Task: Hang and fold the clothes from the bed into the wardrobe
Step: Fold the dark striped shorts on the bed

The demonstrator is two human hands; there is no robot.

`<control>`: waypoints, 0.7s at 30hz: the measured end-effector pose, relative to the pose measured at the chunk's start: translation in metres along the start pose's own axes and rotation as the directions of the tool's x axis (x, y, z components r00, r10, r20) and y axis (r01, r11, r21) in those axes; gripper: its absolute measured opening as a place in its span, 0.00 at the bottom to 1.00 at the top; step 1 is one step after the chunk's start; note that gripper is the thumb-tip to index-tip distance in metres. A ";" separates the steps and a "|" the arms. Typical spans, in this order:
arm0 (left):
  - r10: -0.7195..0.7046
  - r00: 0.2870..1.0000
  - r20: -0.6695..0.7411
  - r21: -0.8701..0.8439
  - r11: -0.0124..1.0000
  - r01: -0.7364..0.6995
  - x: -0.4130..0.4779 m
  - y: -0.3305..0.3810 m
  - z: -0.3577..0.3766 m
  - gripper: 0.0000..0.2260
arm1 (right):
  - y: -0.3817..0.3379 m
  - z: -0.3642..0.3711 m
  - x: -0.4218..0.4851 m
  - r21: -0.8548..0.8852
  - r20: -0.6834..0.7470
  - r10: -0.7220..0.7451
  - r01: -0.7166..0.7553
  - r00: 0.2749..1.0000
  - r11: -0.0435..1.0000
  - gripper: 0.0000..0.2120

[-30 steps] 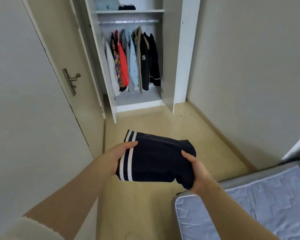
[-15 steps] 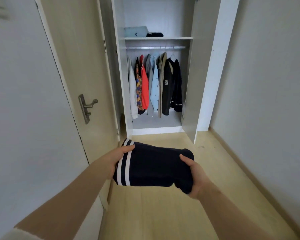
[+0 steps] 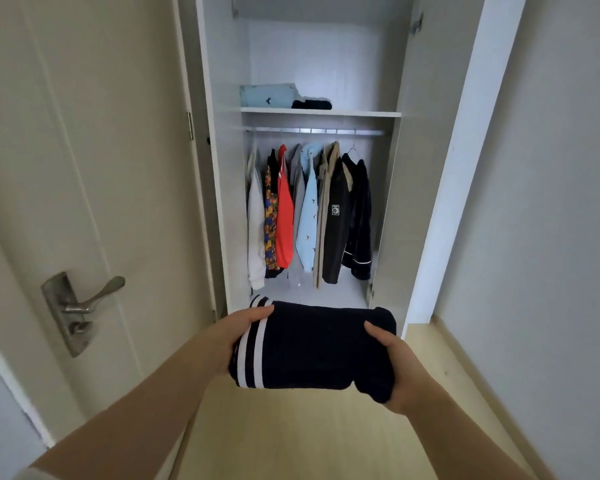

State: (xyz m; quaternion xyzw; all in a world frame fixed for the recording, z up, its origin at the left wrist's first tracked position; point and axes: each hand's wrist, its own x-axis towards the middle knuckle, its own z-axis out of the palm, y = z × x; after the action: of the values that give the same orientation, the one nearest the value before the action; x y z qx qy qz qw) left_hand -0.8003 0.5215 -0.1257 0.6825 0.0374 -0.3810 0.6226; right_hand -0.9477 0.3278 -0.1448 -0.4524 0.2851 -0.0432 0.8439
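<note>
A folded dark navy garment [image 3: 312, 348] with two white stripes at its left end is held flat in front of me. My left hand [image 3: 239, 327] grips its striped end, thumb on top. At the other end, my right hand [image 3: 392, 362] grips it with the thumb over the cloth. Straight ahead stands the open white wardrobe [image 3: 471, 161]. Its shelf [image 3: 357, 113] carries a folded light blue garment [image 3: 267, 95] and a folded dark garment [image 3: 311, 104]. Under the shelf, several clothes [image 3: 305, 213] hang from a metal rail [image 3: 312, 131].
A beige room door [image 3: 94, 188] with a metal lever handle [image 3: 84, 303] stands close on my left. A grey wall [image 3: 551, 202] runs along the right. The floor [image 3: 302, 438] below the garment is light wood. The wardrobe's doors stand open on both sides.
I have come closer to the wardrobe with the garment in both hands. The bed has dropped out of view and the upper shelf now shows fully.
</note>
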 end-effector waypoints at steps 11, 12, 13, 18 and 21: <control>0.114 0.992 0.050 0.016 0.993 -0.115 0.163 0.145 0.008 0.16 | -0.124 0.022 0.178 -0.070 0.087 -0.076 0.082 0.993 0.994 0.20; 0.123 0.991 0.056 0.007 0.992 -0.124 0.180 0.161 0.005 0.17 | -0.134 0.029 0.197 -0.071 0.088 -0.077 0.084 0.993 0.994 0.20; 0.134 0.988 0.077 -0.001 0.991 -0.134 0.197 0.178 0.001 0.19 | -0.145 0.036 0.217 -0.063 0.097 -0.083 0.090 0.992 0.994 0.20; 0.204 0.958 0.203 -0.093 0.978 -0.188 0.262 0.259 -0.006 0.22 | -0.212 0.058 0.297 0.023 0.128 -0.206 0.204 0.970 0.979 0.21; 0.266 0.942 0.205 -0.134 0.961 -0.242 0.294 0.304 -0.001 0.21 | -0.250 0.072 0.339 0.086 0.165 -0.258 0.247 0.952 0.965 0.19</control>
State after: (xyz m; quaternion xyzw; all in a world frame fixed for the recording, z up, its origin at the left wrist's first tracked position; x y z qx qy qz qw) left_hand -0.4319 0.3307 -0.0424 0.6006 -0.1001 -0.3682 0.7026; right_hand -0.5819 0.1221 -0.0670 -0.4598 0.1482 -0.1199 0.8673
